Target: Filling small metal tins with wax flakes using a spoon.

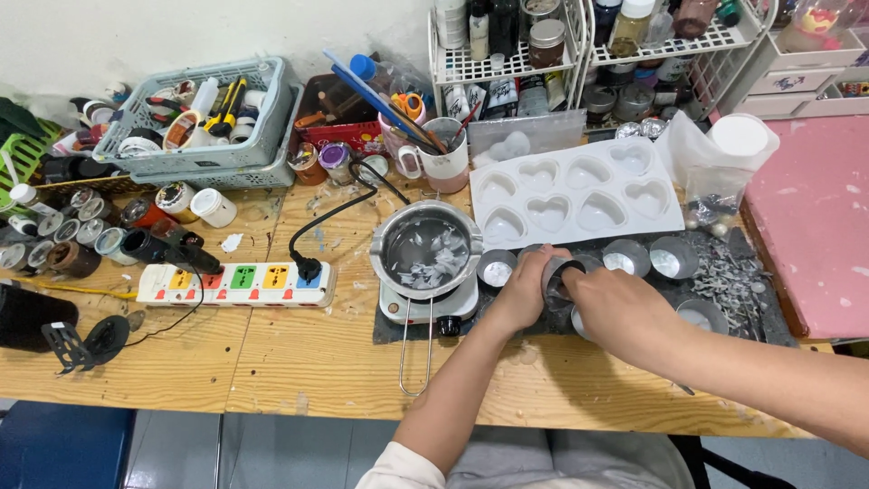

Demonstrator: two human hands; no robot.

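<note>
My left hand (522,294) and my right hand (617,312) are both closed around a small round metal tin (558,276), held just above a dark mat (724,303) on the wooden table. Several similar tins lie around them, among them a tin (495,268) to the left and two tins (626,257) (673,257) behind. Left of my hands, a metal melting pot (425,249) with white wax flakes sits on a small white hot plate (425,306). A white heart-shaped mould tray (579,195) lies behind the tins.
A white power strip (237,283) with a black plug lies left of the hot plate. Grey baskets (195,136) of tools, small jars, a cup of brushes (444,154), wire racks (579,54) and a pink board (815,217) crowd the back and sides. Wax shavings (738,281) litter the mat.
</note>
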